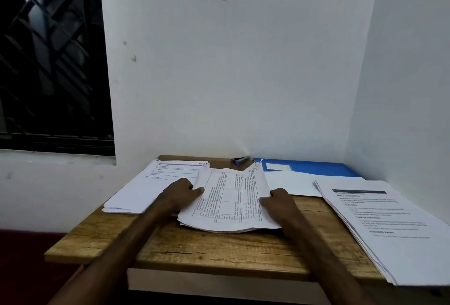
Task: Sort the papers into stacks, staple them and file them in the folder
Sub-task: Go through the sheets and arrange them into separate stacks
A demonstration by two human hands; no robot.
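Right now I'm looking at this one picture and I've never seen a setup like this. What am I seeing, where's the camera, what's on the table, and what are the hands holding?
There is no machine here. A person wears a camera on the head, so this single picture looks forward and down along their own arms. The left hand and the right hand each grip one side of the middle pile of printed papers, which lies on the wooden table with its far edge curling up. A left pile lies beside it, and a right pile sits at the table's right edge. At the back are a blue folder, with a white sheet partly over it, and a small stapler near the wall. A dark window is on the left.
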